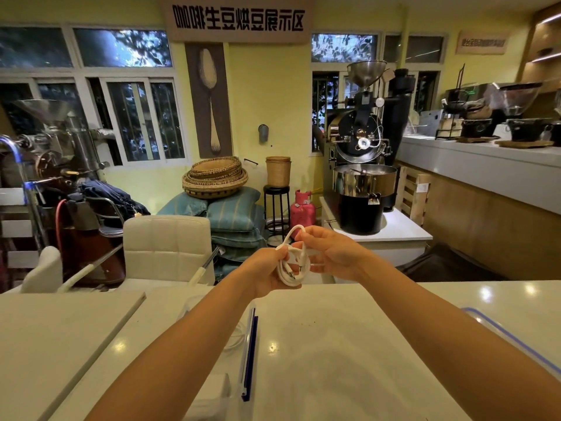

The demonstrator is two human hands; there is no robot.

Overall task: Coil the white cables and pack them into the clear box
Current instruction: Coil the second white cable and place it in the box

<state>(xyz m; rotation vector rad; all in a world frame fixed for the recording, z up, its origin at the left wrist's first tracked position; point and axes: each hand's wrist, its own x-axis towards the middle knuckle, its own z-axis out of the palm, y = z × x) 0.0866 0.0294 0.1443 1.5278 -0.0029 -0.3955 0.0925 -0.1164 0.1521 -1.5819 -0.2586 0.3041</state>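
Roasting machines, baskets and cushions crowd the room beyond the white bench (334,344), whose broad top leaves room for moving; its far edge lies just under the hands. On it, partly hidden by the left forearm, sits the clear box (249,344) with a blue-trimmed rim. A blue-edged lid (501,332) lies well apart at the right. The left grip (267,273) pinches a small coil of white cable (293,268) in the air, and the right grip (331,253) holds its upper loop. Light, limp and springy, the coil will likely unwind unless it is held across all its turns.
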